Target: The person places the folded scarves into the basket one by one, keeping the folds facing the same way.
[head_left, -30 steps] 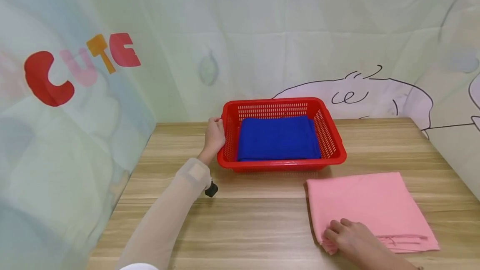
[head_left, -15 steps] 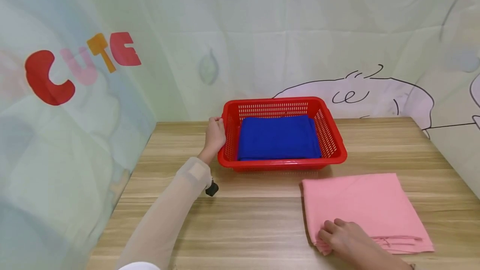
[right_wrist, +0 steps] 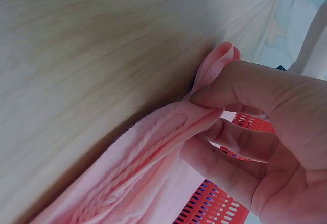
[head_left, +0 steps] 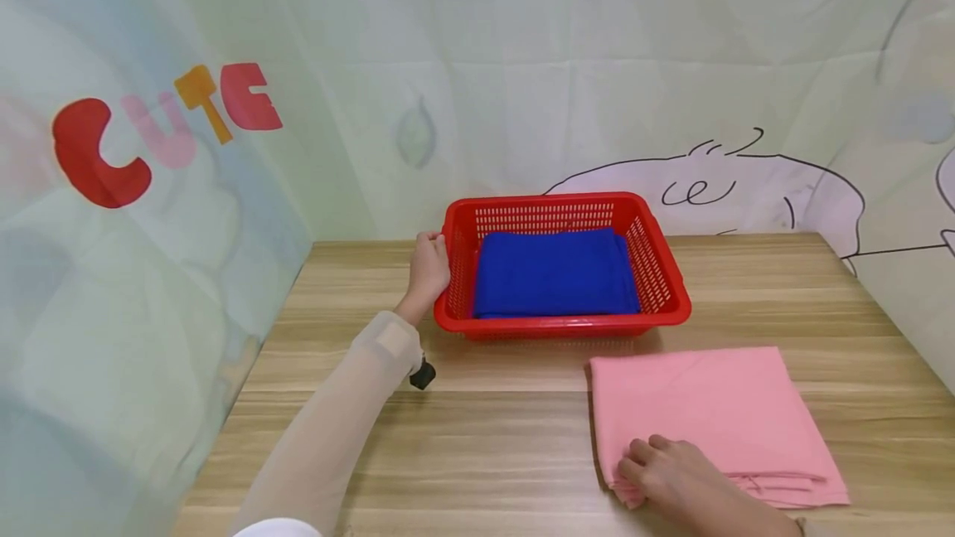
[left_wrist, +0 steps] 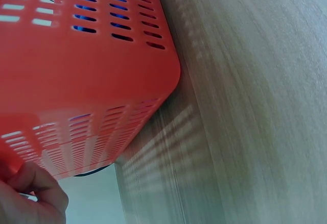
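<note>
A red plastic basket (head_left: 574, 326) with slotted walls stands toward the back of the table, and a folded blue cloth (head_left: 552, 272) lies inside it. My left hand (head_left: 429, 270) grips the basket's left rim; in the left wrist view its curled fingers show at the lower left corner. At the front right lies a folded pink cloth (head_left: 716, 404). My right hand (head_left: 667, 471) pinches its near left corner. In the right wrist view the thumb and fingers close on the layered edge of the pink cloth (right_wrist: 158, 152), close over the table.
The wood-grain table (head_left: 477, 437) ends at a printed fabric backdrop (head_left: 492, 106) behind and at the left. A small black object (head_left: 422, 374) hangs at my left wrist.
My right hand and the pink cloth have slid a little to the left along the table. The left hand, basket and blue cloth stay in place.
</note>
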Available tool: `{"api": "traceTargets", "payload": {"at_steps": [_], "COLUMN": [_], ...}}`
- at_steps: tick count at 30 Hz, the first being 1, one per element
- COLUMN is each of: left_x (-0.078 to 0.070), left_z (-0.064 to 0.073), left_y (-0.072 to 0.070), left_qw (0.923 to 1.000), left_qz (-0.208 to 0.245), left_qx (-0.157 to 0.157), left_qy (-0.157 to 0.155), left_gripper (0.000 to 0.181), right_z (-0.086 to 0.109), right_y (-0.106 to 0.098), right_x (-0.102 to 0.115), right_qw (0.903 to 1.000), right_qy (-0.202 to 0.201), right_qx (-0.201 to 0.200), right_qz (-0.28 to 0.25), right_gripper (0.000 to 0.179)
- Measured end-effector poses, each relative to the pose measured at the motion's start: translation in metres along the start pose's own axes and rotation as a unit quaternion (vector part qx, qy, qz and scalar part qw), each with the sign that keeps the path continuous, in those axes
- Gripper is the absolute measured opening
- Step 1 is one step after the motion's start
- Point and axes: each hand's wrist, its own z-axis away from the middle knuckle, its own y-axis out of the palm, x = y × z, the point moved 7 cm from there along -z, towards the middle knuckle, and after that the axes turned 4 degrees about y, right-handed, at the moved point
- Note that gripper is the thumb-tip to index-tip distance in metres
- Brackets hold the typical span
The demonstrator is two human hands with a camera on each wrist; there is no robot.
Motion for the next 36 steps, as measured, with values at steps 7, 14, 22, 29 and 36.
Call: {"api": "traceTargets", "payload": {"at_steps": [7, 14, 22, 29, 36], "left_x": [0.000, 0.001, 0.002, 0.002, 0.002], "left_z": [0.000, 0.001, 0.001, 0.002, 0.000], "left_y": [0.000, 0.000, 0.001, 0.001, 0.001], "left_qw": [1.0000, 1.0000, 0.9999, 1.0000, 1.0000], "left_qz": [-0.005, -0.001, 0.005, 0.003, 0.003], "left_qx": [-0.002, 0.001, 0.007, 0.004, 0.005], "left_qy": [0.001, -0.005, -0.007, -0.007, -0.005], "left_gripper": [0.036, 0.037, 0.036, 0.036, 0.036], "right_z": [-0.006, -0.012, -0.021, -0.028, -0.037], "right_y": [0.004, 0.003, 0.007, 0.010, 0.011], "right_x": [0.005, 0.008, 0.016, 0.022, 0.029], "right_qw": [1.0000, 0.9997, 0.9998, 0.9998, 0.9996], "right_qy": [-0.001, 0.005, -0.003, -0.005, -0.021], "right_qx": [0.003, 0.024, 0.022, 0.021, 0.003], "right_qz": [0.000, -0.006, 0.002, 0.005, 0.019], "right_gripper": [0.030, 0.031, 0.028, 0.027, 0.026]}}
